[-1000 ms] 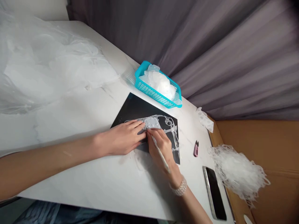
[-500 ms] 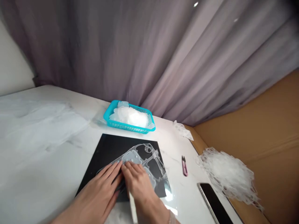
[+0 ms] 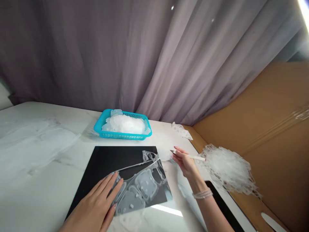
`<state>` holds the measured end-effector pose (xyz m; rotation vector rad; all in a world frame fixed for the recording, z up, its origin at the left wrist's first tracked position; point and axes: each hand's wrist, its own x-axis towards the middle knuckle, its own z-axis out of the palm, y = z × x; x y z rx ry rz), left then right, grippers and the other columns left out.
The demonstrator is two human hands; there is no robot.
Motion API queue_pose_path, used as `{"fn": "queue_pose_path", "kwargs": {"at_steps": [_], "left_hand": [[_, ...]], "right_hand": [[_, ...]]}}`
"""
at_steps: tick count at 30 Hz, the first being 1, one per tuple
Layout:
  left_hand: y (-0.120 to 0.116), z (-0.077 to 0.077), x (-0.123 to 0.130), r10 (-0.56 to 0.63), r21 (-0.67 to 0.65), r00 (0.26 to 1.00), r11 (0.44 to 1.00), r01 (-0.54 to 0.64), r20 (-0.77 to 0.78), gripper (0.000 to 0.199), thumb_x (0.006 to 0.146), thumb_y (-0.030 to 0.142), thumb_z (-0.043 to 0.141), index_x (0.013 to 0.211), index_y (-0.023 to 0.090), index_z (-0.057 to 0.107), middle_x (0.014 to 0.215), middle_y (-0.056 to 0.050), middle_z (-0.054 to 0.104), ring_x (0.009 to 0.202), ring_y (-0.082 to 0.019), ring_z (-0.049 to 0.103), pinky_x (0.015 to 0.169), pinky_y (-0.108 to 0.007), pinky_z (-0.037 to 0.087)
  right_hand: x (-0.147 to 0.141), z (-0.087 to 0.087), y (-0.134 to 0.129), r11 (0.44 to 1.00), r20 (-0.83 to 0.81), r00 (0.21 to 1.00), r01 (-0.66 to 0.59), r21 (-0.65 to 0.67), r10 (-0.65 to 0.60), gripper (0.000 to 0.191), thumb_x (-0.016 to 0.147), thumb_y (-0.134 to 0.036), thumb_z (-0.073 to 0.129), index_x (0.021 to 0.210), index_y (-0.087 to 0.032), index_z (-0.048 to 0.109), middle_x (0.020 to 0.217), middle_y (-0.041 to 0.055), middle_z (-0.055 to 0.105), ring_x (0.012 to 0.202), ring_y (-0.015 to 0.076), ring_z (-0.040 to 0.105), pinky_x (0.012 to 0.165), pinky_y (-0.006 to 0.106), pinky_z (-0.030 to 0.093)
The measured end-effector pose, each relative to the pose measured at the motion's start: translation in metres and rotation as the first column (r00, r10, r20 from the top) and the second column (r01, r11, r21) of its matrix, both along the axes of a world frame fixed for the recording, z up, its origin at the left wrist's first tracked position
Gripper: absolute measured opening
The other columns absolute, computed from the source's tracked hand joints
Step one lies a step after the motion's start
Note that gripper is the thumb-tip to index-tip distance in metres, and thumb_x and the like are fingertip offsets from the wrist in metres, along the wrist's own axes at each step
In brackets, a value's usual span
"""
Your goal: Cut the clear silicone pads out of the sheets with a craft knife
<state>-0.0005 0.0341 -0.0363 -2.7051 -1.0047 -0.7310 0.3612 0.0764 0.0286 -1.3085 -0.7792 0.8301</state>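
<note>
My left hand (image 3: 102, 196) lies flat with fingers stretched over a clear plastic sheet (image 3: 146, 185) with rounded frosted shapes in it. The sheet rests on a black mat (image 3: 111, 161) and overhangs its front edge. My right hand (image 3: 184, 162) is raised to the right of the mat. Across it lies a white pen-like tool (image 3: 194, 157), its dark pointed tip facing left. A small translucent piece (image 3: 165, 155) shows at the right fingertips; whether they pinch it, I cannot tell.
Behind the mat stands a blue basket (image 3: 120, 136) heaped with translucent pieces (image 3: 126, 124). At the right, a pile of clear scraps (image 3: 227, 167) lies by a cardboard wall (image 3: 265, 119). A phone (image 3: 223, 206) is partly behind my forearm. Plastic sheets (image 3: 36, 145) lie at left.
My right hand has lifted off the plastic sheet and moved right and away from me, carrying the pen-like tool. My left hand stays on the sheet. The pink thread snips are now hidden.
</note>
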Motion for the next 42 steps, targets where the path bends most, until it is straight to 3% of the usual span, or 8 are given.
{"fn": "queue_pose_path", "kwargs": {"at_steps": [4, 10, 14, 17, 19, 32, 36, 42], "left_hand": [[0.0, 0.005, 0.002, 0.038, -0.164, 0.999, 0.986, -0.032, 0.033, 0.053, 0.091, 0.028, 0.055, 0.144, 0.027, 0.053, 0.148, -0.006, 0.054, 0.132, -0.029, 0.055, 0.104, -0.043, 0.053], [0.009, 0.054, 0.017, 0.201, -0.513, 0.903, 0.858, 0.025, 0.38, 0.03, 0.096, 0.037, 0.048, 0.103, 0.023, 0.074, 0.115, -0.007, 0.072, 0.111, -0.026, 0.064, 0.094, -0.039, 0.055], [0.012, 0.093, 0.04, 0.475, -0.835, 0.711, 0.459, 0.303, 0.519, 0.031, 0.095, 0.047, 0.054, 0.1, 0.022, 0.073, 0.102, -0.007, 0.074, 0.102, -0.025, 0.068, 0.089, -0.036, 0.055], [0.012, 0.099, 0.055, 0.656, -0.749, 0.53, 0.081, 0.658, 0.537, 0.036, 0.092, 0.044, 0.063, 0.117, 0.019, 0.07, 0.112, -0.01, 0.074, 0.107, -0.024, 0.068, 0.094, -0.035, 0.054], [0.012, 0.095, 0.06, 0.719, -0.631, 0.45, -0.02, 0.775, 0.53, 0.032, 0.09, 0.037, 0.068, 0.115, 0.017, 0.072, 0.114, -0.011, 0.074, 0.105, -0.021, 0.069, 0.097, -0.033, 0.053], [0.005, 0.093, 0.049, 0.723, -0.624, 0.431, -0.001, 0.782, 0.539, 0.028, 0.089, 0.033, 0.071, 0.112, 0.017, 0.075, 0.112, -0.01, 0.076, 0.1, -0.02, 0.072, 0.096, -0.033, 0.056], [0.003, 0.087, 0.051, 0.809, -0.611, 0.332, 0.042, 0.79, 0.484, 0.039, 0.09, 0.036, 0.067, 0.125, 0.017, 0.067, 0.133, -0.013, 0.066, 0.115, -0.026, 0.067, 0.106, -0.041, 0.051], [0.001, 0.083, 0.057, 0.83, -0.379, 0.302, -0.12, 0.918, 0.47, 0.062, 0.096, 0.055, 0.048, 0.137, 0.009, 0.054, 0.141, -0.021, 0.058, 0.123, -0.032, 0.062, 0.106, -0.046, 0.05]], "right_hand": [[0.028, 0.009, -0.014, 0.998, -0.129, 0.99, 0.059, -0.006, -0.059, 0.024, 0.067, -0.019, 0.082, 0.09, -0.02, 0.076, 0.071, -0.0009, 0.071, 0.063, 0.0115, 0.068, 0.071, 0.024, 0.062], [-0.04, 0.032, -0.036, 0.976, -0.358, 0.914, -0.215, -0.025, 0.192, 0.034, 0.071, -0.025, 0.084, 0.102, -0.017, 0.075, 0.088, 0.0043, 0.077, 0.083, 0.0158, 0.073, 0.079, 0.026, 0.059], [-0.073, 0.045, -0.042, 0.924, -0.458, 0.827, -0.38, -0.027, 0.327, 0.031, 0.073, -0.026, 0.083, 0.102, -0.02, 0.074, 0.092, 0.0051, 0.078, 0.09, 0.0197, 0.074, 0.083, 0.033, 0.058], [-0.084, 0.048, -0.047, 0.904, -0.481, 0.799, -0.427, -0.03, 0.362, 0.031, 0.075, -0.029, 0.081, 0.104, -0.023, 0.073, 0.094, 0.0048, 0.078, 0.091, 0.0202, 0.073, 0.084, 0.034, 0.057], [-0.086, 0.048, -0.051, 0.892, -0.486, 0.789, -0.45, -0.04, 0.375, 0.031, 0.076, -0.031, 0.08, 0.105, -0.024, 0.073, 0.095, 0.0049, 0.078, 0.091, 0.02, 0.073, 0.083, 0.033, 0.057], [-0.076, 0.037, -0.056, 0.865, -0.428, 0.81, -0.489, -0.115, 0.401, 0.026, 0.08, -0.032, 0.078, 0.104, -0.025, 0.073, 0.103, 0.0056, 0.078, 0.094, 0.0213, 0.074, 0.084, 0.036, 0.06], [-0.082, 0.034, -0.057, 0.902, -0.304, 0.86, -0.432, -0.007, 0.409, 0.023, 0.081, -0.034, 0.077, 0.103, -0.026, 0.073, 0.106, 0.0056, 0.078, 0.097, 0.0225, 0.074, 0.094, 0.042, 0.057], [-0.105, 0.029, -0.072, 0.748, -0.104, 0.747, -0.663, -0.031, 0.657, 0.03, 0.093, -0.048, 0.062, 0.104, -0.023, 0.076, 0.112, 0.0094, 0.076, 0.109, 0.0264, 0.07, 0.101, 0.047, 0.053]]}}
